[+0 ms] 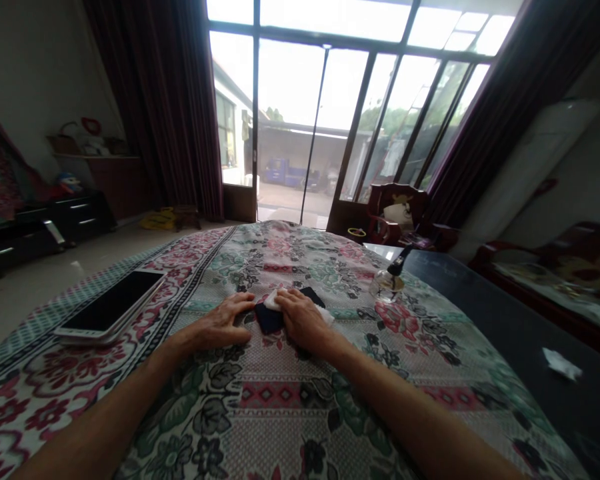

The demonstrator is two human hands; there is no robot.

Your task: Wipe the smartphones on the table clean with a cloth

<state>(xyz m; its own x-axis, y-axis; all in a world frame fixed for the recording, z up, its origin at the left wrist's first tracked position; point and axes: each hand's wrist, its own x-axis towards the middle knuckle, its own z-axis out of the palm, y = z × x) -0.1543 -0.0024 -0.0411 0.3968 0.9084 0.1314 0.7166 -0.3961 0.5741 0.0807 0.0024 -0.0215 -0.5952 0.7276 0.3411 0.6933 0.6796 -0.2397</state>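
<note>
- Two hands lay on the floral cloth (280, 400).
- Left hand (223, 323) rested flat, fingers spread, beside a dark pad (270, 319).
- Right hand (303, 317) pressed a white wipe (275, 300) onto it, fingers curled.
- Phone (113, 307) well left.

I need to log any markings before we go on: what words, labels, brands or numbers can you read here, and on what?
None can be read.
Phone: screen dark, no text showing.
Small glass bottle: no label legible.
Dark flat thing under the hands: no marking visible.
</note>
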